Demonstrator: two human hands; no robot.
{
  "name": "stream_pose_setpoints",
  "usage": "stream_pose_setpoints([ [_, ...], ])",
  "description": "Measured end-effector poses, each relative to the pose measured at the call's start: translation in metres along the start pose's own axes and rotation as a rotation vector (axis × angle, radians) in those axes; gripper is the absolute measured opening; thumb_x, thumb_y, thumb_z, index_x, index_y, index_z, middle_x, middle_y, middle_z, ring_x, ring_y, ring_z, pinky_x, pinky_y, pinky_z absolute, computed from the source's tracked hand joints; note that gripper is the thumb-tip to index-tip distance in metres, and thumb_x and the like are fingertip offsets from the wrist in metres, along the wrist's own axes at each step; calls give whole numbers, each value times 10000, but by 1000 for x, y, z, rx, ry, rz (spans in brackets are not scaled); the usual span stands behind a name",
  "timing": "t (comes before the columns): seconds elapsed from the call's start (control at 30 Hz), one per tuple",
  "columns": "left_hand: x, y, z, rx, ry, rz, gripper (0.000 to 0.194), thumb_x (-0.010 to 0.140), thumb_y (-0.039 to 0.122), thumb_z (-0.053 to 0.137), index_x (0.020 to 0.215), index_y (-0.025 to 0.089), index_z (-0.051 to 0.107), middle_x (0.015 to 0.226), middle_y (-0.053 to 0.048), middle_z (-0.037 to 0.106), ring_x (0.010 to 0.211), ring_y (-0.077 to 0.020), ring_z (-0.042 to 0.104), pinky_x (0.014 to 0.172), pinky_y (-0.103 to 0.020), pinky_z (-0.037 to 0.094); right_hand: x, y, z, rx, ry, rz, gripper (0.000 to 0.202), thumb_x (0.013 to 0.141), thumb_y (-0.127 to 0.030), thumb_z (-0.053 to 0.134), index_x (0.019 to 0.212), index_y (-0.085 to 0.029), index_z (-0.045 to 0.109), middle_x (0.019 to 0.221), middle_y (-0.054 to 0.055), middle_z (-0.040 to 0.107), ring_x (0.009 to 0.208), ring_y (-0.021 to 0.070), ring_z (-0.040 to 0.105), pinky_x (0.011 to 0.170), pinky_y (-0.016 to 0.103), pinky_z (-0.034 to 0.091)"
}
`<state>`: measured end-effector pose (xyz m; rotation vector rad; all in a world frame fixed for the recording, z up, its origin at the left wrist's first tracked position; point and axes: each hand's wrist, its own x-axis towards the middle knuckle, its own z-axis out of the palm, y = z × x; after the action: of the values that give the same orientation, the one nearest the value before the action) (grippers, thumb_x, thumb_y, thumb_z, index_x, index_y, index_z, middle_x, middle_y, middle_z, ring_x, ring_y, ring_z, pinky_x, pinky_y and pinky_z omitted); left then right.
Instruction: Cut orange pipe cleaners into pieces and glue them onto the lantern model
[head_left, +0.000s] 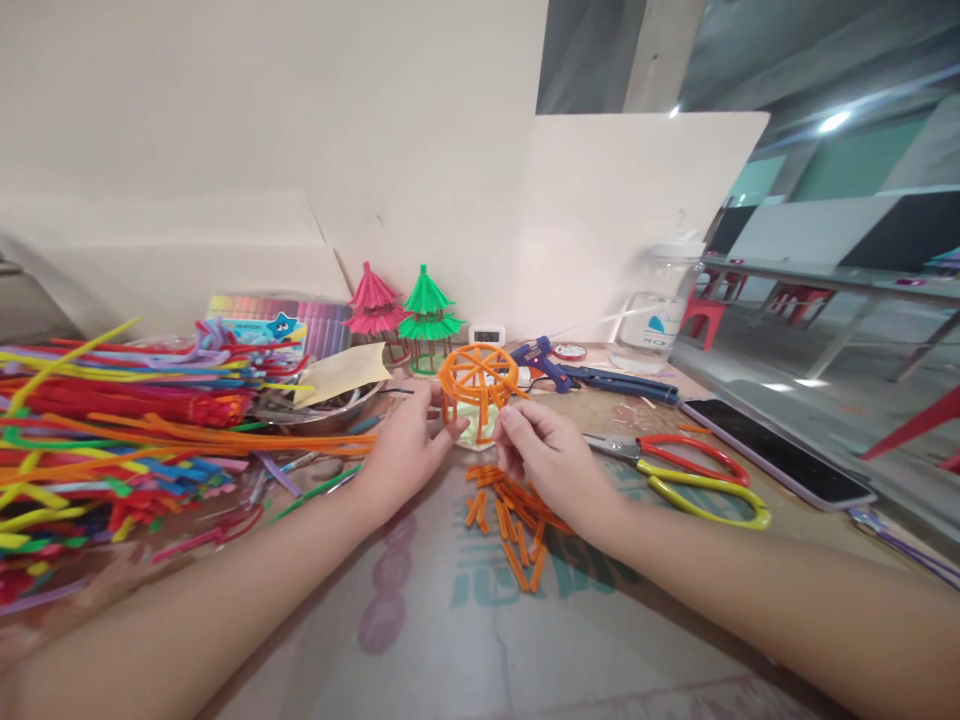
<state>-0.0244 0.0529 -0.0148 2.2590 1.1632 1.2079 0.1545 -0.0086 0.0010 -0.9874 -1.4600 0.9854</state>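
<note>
An orange wheel-topped pipe-cleaner frame (pixel 480 372) stands upright in front of me, with spokes across its top and short legs below. It rests on a small pale base (pixel 471 432). My left hand (pixel 411 432) grips the frame's left side between thumb and fingers. At the right side, my right hand (pixel 546 455) is closed in a pinch close to the legs; what lies between its fingertips is hidden. Below the frame, several short cut orange pipe-cleaner pieces (pixel 517 530) are scattered, some partly behind my right hand.
Loose coloured pipe cleaners (pixel 112 450) fill the left. Behind stand a pink tree (pixel 367 305), a green tree (pixel 426 315), a small clock (pixel 487 335) and a glue gun (pixel 541 362). Scissors (pixel 697 480), a phone (pixel 776 452) and a clear bottle (pixel 654 310) are at right.
</note>
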Motion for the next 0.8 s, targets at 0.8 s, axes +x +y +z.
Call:
stream_pose_setpoints([
  [0.8,0,5,-2,62,-19,5,358,853,377,579,1169,211,561,1106,-103,666,1030,-276,638,881,-422,534,2,3,2,138,-137,131,394,892,-553,470,730,-200,537,522,-48,512,450,97,441,468,222,363],
])
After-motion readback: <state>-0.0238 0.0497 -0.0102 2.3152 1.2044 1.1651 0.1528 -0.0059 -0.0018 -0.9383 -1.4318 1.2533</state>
